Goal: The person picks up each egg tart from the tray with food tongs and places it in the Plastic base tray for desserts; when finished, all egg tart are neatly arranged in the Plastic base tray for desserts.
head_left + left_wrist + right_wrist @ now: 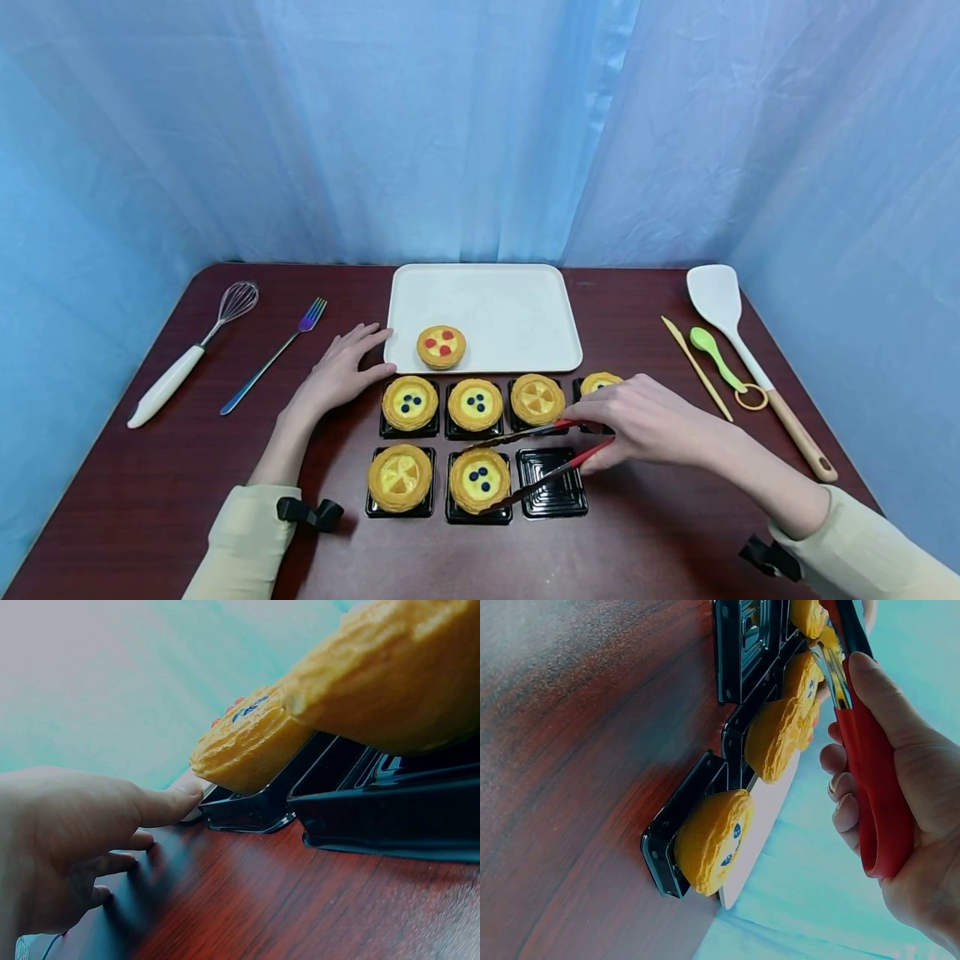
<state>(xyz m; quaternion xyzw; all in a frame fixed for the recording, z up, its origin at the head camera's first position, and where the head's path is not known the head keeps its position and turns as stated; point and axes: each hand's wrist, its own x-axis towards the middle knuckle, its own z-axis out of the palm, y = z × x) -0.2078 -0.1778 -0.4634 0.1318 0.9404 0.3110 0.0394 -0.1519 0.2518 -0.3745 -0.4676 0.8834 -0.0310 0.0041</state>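
Note:
My right hand (637, 421) grips red-handled tongs (547, 454); their two arms straddle a blueberry tart (479, 479) in the front row's middle black holder. In the right wrist view that hand (907, 817) wraps the tongs' (866, 780) red handle beside a row of tarts (712, 840). An empty black holder (552, 492) lies under the tongs. My left hand (337, 375) lies flat on the table, fingertips touching the white tray's (517, 292) front left corner; the left wrist view shows the hand (82, 840) next to a tart (251, 742). A red-dotted tart (441, 346) sits on the tray.
Several more tarts in black holders (410, 402) stand in two rows before the tray. A whisk (195, 350) and a fork (273, 354) lie at the left. A white spatula (738, 342), a green spoon (716, 358) and a wooden stick (696, 367) lie at the right. Blue curtains surround the table.

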